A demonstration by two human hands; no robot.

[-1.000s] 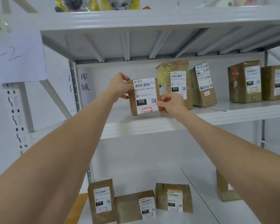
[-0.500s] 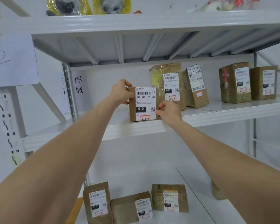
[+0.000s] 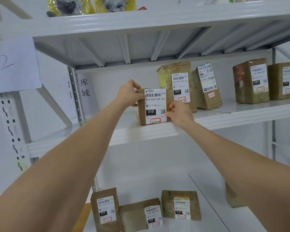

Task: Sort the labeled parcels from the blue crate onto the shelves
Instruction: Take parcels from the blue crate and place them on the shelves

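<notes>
Parcel (image 3: 155,106), brown, label 010-010-L30-551 facing me: a second ago it is slightly tilted in my hands at the lip of the middle shelf (image 3: 157,131); now it stands upright with its bottom edge down on that shelf, close to the front edge. Judgement: placement of this parcel is all but done, and only squaring and letting go remain. It stands just left of the taller taped parcel (image 3: 176,84) marked 3-2-4, overlapping it in my view; I cannot tell whether they touch. My left hand (image 3: 129,93) grips the parcel's upper left corner, thumb on the front face and fingers curled over the top. My right hand (image 3: 179,113) pinches its lower right edge, against the label. More labelled parcels stand further right on the same shelf. The blue crate is not in view.
</notes>
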